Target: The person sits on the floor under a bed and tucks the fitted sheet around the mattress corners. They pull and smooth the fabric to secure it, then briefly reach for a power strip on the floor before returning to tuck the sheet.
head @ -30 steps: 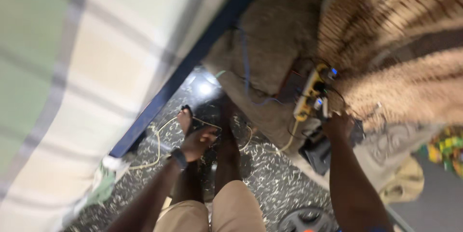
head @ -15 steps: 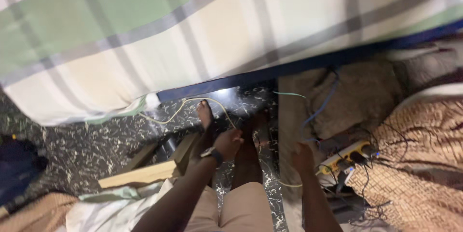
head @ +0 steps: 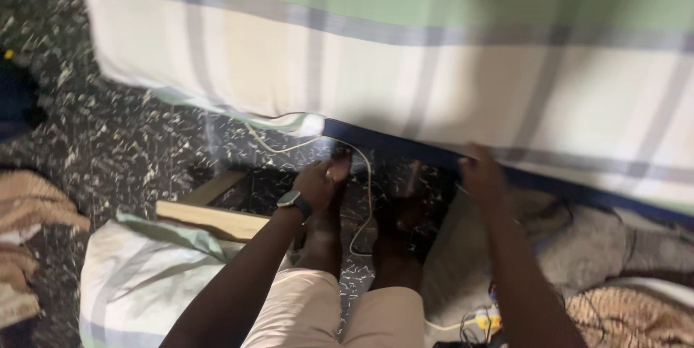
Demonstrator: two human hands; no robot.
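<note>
Left hand: the left hand (head: 318, 182), a dark watch (head: 293, 202) on its wrist, is closed on a pale cable (head: 365, 189) just below the mattress edge; the fingertips blur into the foot behind them.
Right hand: the right hand (head: 478, 173) is up against the lower edge of the mattress (head: 434, 73), fingers curled at the dark blue piping (head: 405, 147); whether they grip the edge or only press it I cannot tell.
Cable: it runs out from under the mattress corner, arcs over to the left hand, then loops down across the floor between the two bare feet (head: 394, 236).
Mattress: covered in green and cream cloth with grey stripes, it fills the top of the view; its upper and right parts are cut off.
Hard to make out: motion blur softens everything; the space under the mattress is in shadow.
Floor: dark speckled terrazzo floor (head: 123, 138).
Lower left: a striped pillow (head: 144, 283), cut by the frame, with a pale wooden board (head: 210, 219) just behind it.
Lower right: a yellow power strip (head: 486, 317) with tangled leads, half hidden by the right forearm, beside rumpled grey-brown bedding (head: 600, 247).
Left edge: a dark blue object, mostly out of view.
</note>
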